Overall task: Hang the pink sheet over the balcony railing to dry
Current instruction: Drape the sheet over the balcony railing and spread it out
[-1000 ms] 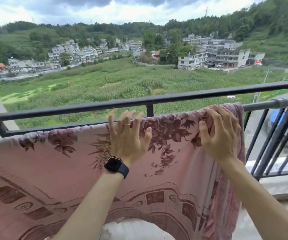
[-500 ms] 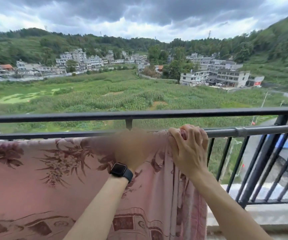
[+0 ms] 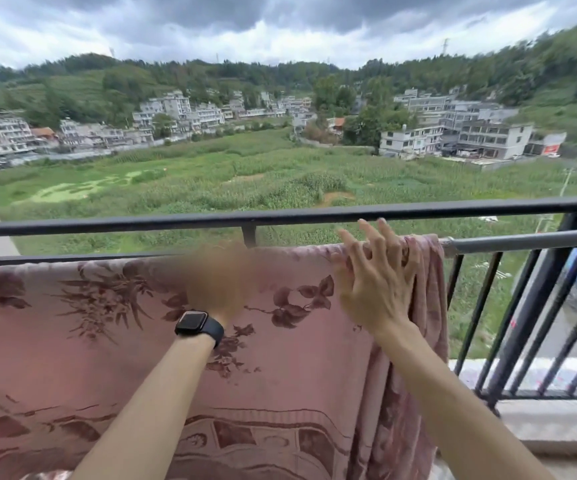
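The pink sheet [image 3: 72, 341], printed with dark maroon flowers, hangs over the grey inner rail [image 3: 522, 242] of the balcony railing [image 3: 314, 214] and spreads to the left edge of view. Its right edge falls in bunched folds [image 3: 425, 306]. My right hand [image 3: 373, 285] lies with straight, spread fingers against the sheet at the rail, just left of those folds. My left hand [image 3: 219, 278], a black watch [image 3: 195, 323] on its wrist, is at the sheet's top edge near the middle. It is too blurred to show its fingers.
Black vertical bars [image 3: 536, 306] fill the railing to the right of the sheet, above a pale concrete ledge [image 3: 557, 424]. Beyond the railing lies a steep drop to green fields, buildings and a road.
My right hand has let go of the bunched sheet edge and its fingers are now straight and spread. The bunched edge now lies to the right of that hand.
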Action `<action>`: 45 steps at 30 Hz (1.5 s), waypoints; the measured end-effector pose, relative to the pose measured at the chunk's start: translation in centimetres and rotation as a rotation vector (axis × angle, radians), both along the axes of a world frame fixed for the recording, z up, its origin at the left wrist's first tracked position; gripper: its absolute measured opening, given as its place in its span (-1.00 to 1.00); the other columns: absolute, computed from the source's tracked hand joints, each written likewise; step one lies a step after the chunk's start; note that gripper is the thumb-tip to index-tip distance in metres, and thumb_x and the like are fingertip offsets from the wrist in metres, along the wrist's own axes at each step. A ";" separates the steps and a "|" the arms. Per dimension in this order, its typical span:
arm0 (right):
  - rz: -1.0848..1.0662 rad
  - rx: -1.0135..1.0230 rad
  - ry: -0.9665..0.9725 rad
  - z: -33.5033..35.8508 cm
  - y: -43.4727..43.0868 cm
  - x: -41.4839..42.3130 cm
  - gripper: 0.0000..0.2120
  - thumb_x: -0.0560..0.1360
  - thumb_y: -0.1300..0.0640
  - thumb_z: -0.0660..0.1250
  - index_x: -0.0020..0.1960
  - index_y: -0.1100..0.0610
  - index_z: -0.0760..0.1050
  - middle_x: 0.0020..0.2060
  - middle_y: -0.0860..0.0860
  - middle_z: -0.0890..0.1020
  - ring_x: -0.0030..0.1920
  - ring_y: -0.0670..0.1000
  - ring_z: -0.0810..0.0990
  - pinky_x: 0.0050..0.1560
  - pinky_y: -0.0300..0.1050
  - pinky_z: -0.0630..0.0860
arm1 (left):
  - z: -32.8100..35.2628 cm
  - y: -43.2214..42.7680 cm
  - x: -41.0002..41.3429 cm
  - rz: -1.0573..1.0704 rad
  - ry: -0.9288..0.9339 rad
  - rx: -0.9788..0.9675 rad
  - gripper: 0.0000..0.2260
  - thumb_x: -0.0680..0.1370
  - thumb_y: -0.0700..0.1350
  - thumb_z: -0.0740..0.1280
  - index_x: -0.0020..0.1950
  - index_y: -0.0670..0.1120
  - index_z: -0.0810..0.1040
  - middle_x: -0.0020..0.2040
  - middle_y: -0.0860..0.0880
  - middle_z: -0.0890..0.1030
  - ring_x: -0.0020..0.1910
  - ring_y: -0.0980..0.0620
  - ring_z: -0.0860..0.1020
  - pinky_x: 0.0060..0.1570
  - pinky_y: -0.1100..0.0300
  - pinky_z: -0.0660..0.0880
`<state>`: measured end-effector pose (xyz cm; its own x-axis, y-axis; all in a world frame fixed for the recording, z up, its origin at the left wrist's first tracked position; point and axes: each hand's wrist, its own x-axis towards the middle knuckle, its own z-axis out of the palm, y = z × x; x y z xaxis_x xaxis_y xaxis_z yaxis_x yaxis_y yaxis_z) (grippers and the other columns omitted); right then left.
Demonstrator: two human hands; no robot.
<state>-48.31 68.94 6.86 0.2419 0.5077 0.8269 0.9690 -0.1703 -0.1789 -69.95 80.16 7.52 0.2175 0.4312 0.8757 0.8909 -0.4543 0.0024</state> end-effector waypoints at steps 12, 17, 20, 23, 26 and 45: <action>-0.087 0.084 0.292 -1.1 -4.0 4.0 -0.60 0.55 -0.11 0.27 0.38 -0.09 0.41 0.44 0.06 0.30 0.48 0.13 0.22 0.44 0.24 0.13 | -0.3 0.4 -0.1 -0.038 0.006 0.014 -0.52 0.64 0.17 -0.02 -0.08 -0.08 0.58 -0.16 -0.08 0.63 -0.19 -0.10 0.48 -0.02 0.00 0.30; 0.044 0.174 0.660 -1.9 -6.7 5.6 -0.55 0.55 -0.09 0.35 0.37 -0.24 0.27 0.22 0.05 0.42 0.00 0.06 0.51 -0.20 -0.09 0.43 | 0.7 -2.1 1.4 0.000 -0.002 -0.064 -0.65 0.59 0.04 0.09 -0.02 -0.09 0.62 -0.09 -0.12 0.66 -0.12 -0.13 0.55 0.12 -0.07 0.32; 0.124 0.139 0.542 -0.7 -6.6 5.7 -0.58 0.57 0.15 0.35 0.36 -0.07 0.30 -0.05 0.05 0.59 -0.18 0.07 0.55 -0.34 -0.13 0.40 | 1.7 -4.8 6.3 -0.174 0.037 -0.090 -0.69 0.58 0.06 0.14 0.13 -0.02 0.59 -0.01 -0.06 0.66 0.00 -0.09 0.57 0.24 -0.11 0.32; 0.037 0.136 0.359 1.3 -6.8 6.8 -0.66 0.54 0.32 0.34 0.28 0.10 0.47 -0.05 0.10 0.59 -0.08 0.10 0.56 -0.24 -0.16 0.41 | 1.5 -6.9 10.9 -0.311 0.126 -0.107 -0.68 0.60 0.09 0.17 0.26 0.00 0.53 0.06 -0.05 0.65 0.06 -0.09 0.56 0.23 -0.08 0.33; -0.121 0.196 0.317 2.9 -8.4 10.7 -0.72 0.54 0.30 0.34 0.22 0.09 0.56 0.00 0.14 0.58 0.01 0.15 0.55 -0.23 -0.35 0.22 | 0.1 -6.0 11.6 -0.284 0.212 -0.060 -0.67 0.62 0.07 0.23 0.35 0.01 0.49 0.04 -0.06 0.58 -0.01 -0.12 0.52 0.12 -0.06 0.37; 0.072 -0.143 0.049 1.0 -3.6 8.8 -0.65 0.67 -0.08 -0.02 0.21 -0.06 0.51 0.10 -0.13 0.59 0.21 0.00 0.46 0.40 -0.02 0.14 | -0.7 -5.7 12.3 -0.263 0.083 -0.078 -0.65 0.59 0.09 0.11 0.26 0.00 0.51 -0.01 -0.06 0.54 -0.02 -0.10 0.45 0.16 -0.08 0.29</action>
<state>-39.46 65.33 7.87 0.2386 0.6371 0.7329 0.9704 -0.1280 -0.2046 -57.70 74.42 6.80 0.4004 0.4156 0.8167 0.7408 -0.6714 -0.0216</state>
